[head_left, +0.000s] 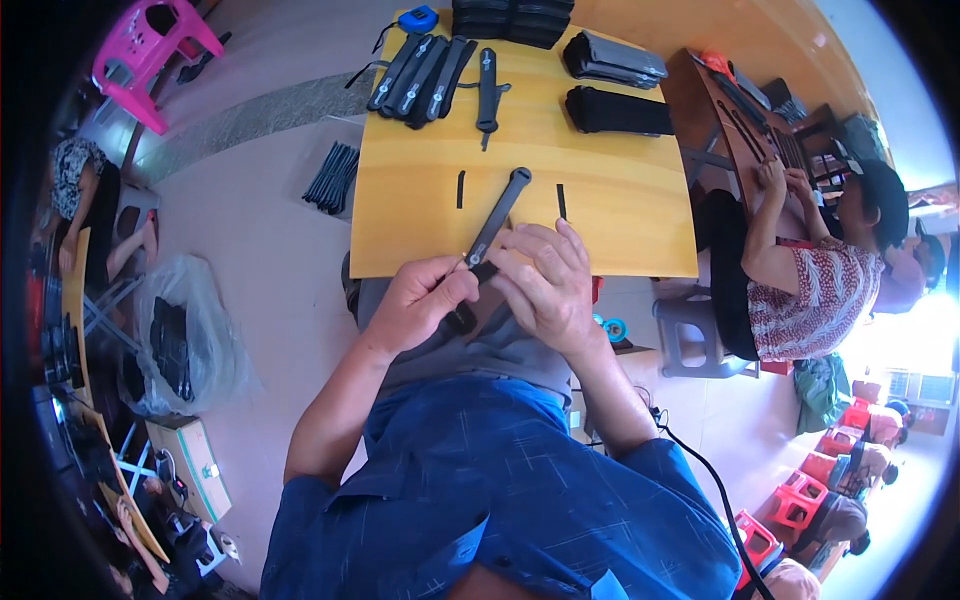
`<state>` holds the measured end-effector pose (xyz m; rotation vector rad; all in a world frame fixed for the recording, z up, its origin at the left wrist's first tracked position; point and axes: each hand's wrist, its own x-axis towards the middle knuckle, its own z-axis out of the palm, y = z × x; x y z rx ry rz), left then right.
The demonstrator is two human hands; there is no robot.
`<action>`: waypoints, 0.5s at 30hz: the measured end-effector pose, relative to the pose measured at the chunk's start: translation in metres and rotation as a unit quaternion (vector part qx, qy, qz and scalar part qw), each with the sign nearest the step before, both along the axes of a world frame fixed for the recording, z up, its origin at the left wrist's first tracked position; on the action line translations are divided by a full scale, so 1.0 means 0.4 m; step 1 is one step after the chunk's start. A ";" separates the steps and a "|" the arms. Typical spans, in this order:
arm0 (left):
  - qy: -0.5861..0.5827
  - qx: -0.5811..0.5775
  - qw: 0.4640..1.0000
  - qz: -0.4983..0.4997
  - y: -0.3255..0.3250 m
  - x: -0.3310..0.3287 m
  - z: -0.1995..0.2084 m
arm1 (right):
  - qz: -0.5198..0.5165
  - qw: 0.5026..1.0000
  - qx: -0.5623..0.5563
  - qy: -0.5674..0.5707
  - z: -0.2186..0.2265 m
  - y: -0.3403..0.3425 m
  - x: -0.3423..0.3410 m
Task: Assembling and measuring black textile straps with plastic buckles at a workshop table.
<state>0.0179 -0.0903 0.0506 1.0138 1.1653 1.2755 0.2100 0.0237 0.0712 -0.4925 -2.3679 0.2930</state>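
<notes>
A long black strap (500, 210) with a rounded end slants up from my hands over the table's near edge. My left hand (418, 303) is closed, pinching its lower part between thumb and forefinger. Beside it my right hand (548, 280) is bent inward, thumb and forefinger meeting at a dark piece of the strap near the left fingertips; its other fingers are loosely curled and apart. The lower end of the strap is partly hidden by my hands. Two short black strips, a left one (461, 190) and a right one (562, 202), lie on the yellow table (630, 235).
Farther back lie a row of black straps (420, 85), a single strap (487, 90), black stacks (615, 110) and a blue tape measure (418, 19). A co-worker (815, 290) sits at a bench on the right. A plastic bag (205, 340) stands on the floor at left.
</notes>
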 end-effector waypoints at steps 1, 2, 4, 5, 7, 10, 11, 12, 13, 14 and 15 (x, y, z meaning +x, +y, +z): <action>-0.009 -0.006 1.000 -0.014 0.007 0.006 -0.001 | -0.004 1.000 0.002 0.001 -0.004 0.004 0.006; -0.008 -0.004 1.000 -0.018 0.015 0.012 -0.002 | 0.000 1.000 0.018 0.002 -0.014 0.011 0.017; -0.016 0.012 0.999 -0.035 0.031 0.029 -0.003 | -0.001 0.999 0.036 0.002 -0.027 0.022 0.038; -0.017 0.004 0.999 -0.041 0.040 0.035 0.006 | -0.004 0.998 0.053 0.015 -0.031 0.029 0.047; -0.022 -0.013 0.999 -0.033 0.058 0.052 0.019 | -0.008 0.997 0.070 0.026 -0.027 0.042 0.064; -0.072 -0.029 0.997 -0.027 0.076 0.053 0.014 | -0.040 0.997 0.066 0.015 -0.020 0.078 0.094; -0.115 -0.026 0.993 -0.030 0.083 0.048 0.008 | -0.073 0.993 0.090 0.032 -0.027 0.102 0.109; -0.115 -0.025 0.993 -0.030 0.086 0.043 -0.001 | -0.105 0.987 0.113 0.049 -0.028 0.128 0.122; -0.028 0.019 0.999 0.010 0.085 0.040 -0.013 | -0.121 0.981 0.137 0.060 -0.017 0.156 0.134; 0.058 0.063 0.995 0.049 0.083 0.036 -0.027 | -0.137 0.975 0.162 0.069 -0.007 0.186 0.146; 0.056 0.063 0.995 0.050 0.075 0.030 -0.043 | -0.161 0.971 0.161 0.076 -0.008 0.218 0.154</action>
